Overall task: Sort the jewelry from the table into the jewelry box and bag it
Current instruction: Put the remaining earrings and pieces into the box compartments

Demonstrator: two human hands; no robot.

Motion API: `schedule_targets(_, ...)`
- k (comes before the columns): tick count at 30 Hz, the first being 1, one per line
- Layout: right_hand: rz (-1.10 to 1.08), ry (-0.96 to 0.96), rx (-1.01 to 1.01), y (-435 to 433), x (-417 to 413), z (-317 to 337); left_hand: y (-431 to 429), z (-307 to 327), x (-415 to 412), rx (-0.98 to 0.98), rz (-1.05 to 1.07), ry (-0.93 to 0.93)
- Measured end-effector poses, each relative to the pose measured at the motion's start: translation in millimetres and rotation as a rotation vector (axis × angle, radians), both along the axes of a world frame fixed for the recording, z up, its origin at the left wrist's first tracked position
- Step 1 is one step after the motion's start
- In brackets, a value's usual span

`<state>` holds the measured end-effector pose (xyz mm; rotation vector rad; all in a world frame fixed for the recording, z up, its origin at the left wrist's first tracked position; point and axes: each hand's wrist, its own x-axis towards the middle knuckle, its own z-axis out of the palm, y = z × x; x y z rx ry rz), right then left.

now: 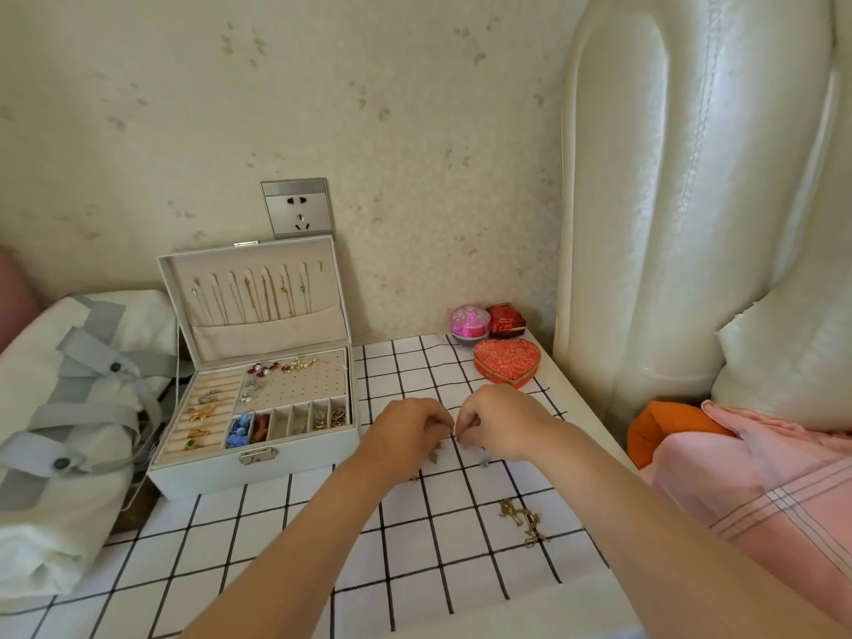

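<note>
**JEWELRY SORT: BOTH HANDS ON ONE TINY PIECE, MID-TABLE**

- L hand point(408, 431) & R hand point(500, 419): fingers curled, tips meeting over a small piece point(454, 436), and each pinches it. Too small to ID. Prob. an earring being fitted to its back or untangled before filing (judgement only).
- Jewelry box point(230, 468): far-left corner of table. Pale leatherette, rectangular, metal clasp at front. Lid propped open against wall so hooks & tray are reachable. Chains hang in lid; rings in padded rolls, studs on perforated pad, misc. in small cells.
- Loose on table point(415, 569) (white cloth, black grid): gold chain point(523, 523) heaped nr right edge; stud point(483, 463) & leaf-shaped gold bit point(433, 454) just beside the hands. All yet to be sorted.
- Bag point(69, 408): soft white fabric, grey straps w/ snaps, off the left edge beside box. Not yet in use.
- Heart tin point(506, 362): red, patterned, far-right corner. Pink round box point(469, 321) & red box point(506, 319) behind it.
</note>
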<state>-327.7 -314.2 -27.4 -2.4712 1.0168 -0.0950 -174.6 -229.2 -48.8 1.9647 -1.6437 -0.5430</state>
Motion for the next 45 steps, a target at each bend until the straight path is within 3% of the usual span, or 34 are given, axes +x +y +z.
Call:
schedule_targets(8,-0.087,-0.277,0.123,5,12,23,14,29,16,-0.184,0.075,0.070)
schedule_targets(17,0.001,-0.427,0.135,28,85,44,58,61,81,-0.207,0.207,0.139)
schedule_targets(22,0.038,-0.430,0.112,40,135,44,80,79,121,-0.201,0.374,0.388)
schedule_targets(28,0.086,-0.414,0.059,44,182,34,93,78,162,-0.058,0.479,0.855)
schedule_targets(39,0.151,-0.294,0.154,36,208,30,91,68,192,-0.086,0.567,0.921)
schedule_targets(45,0.243,-0.484,0.122,48,220,59,92,70,189,-0.044,0.554,1.111)
